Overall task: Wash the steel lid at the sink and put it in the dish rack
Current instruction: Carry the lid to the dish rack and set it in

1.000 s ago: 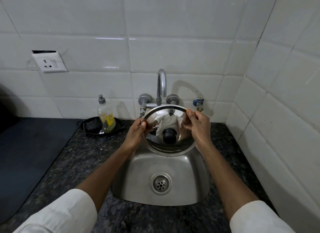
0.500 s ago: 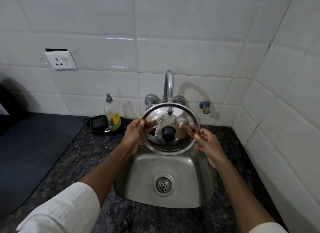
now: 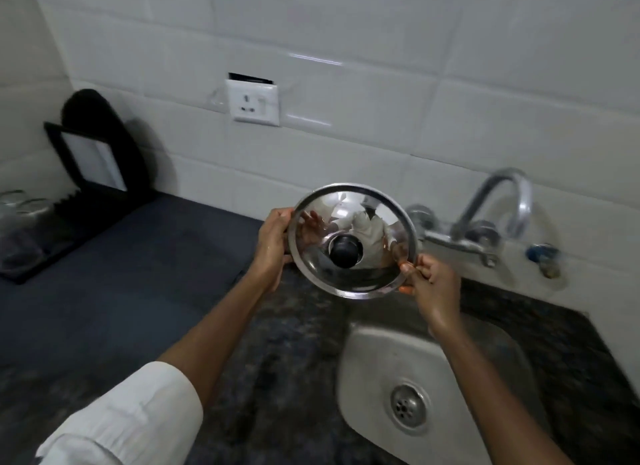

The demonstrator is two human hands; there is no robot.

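A round steel lid (image 3: 349, 277) with a black knob in its middle is held up in the air, its shiny top facing me, left of the tap (image 3: 498, 205). My left hand (image 3: 273, 243) grips its left rim and my right hand (image 3: 429, 284) pinches its lower right rim. The steel sink (image 3: 367, 360) lies below and to the right of the lid. A black dish rack (image 3: 83, 201) stands at the far left on the counter, with glasses (image 3: 17, 208) at its near end and a dark plate upright at its back.
A dark mat (image 3: 104, 291) covers the counter between the rack and the sink. A white wall socket (image 3: 254, 106) sits on the tiled wall above the lid. A small blue valve (image 3: 543, 256) sticks out right of the tap. Speckled granite (image 3: 571, 343) surrounds the sink.
The view has swung left, and the lid has moved from over the sink to left of the tap. My right hand slid down its rim. The dish rack has come into view.
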